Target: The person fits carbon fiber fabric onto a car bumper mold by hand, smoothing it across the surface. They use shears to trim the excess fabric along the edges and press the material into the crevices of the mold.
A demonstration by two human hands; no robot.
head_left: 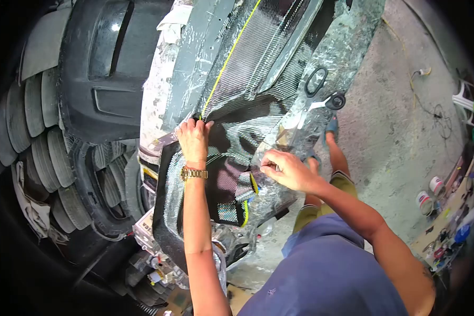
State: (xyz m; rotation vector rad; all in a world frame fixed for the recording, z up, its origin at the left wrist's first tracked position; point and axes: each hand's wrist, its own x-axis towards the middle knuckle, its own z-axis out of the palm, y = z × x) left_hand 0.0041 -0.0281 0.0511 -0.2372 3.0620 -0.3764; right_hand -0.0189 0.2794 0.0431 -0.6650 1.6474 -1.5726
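Black woven carbon fibre cloth (247, 52) with a yellow edge line lies along a long grey mould (197, 63). My left hand (194, 141), a gold watch on its wrist, has its fingers bent and pressed together on the cloth near the lower end of that line. My right hand (288, 169) is at the cloth's right side, fingers curled in towards the thumb; anything between them is hidden. Below lies a loose cloth flap (246, 187) with a yellow edge. Scissors (321, 92) with black handles rest on the plastic-covered border above my right hand.
Stacked tyres (47, 152) and a dark vehicle panel (102, 68) stand at the left. Concrete floor (389, 105) runs along the right, with a white plastic chair (464, 105), tins (424, 202) and a low surface of small items (450, 237).
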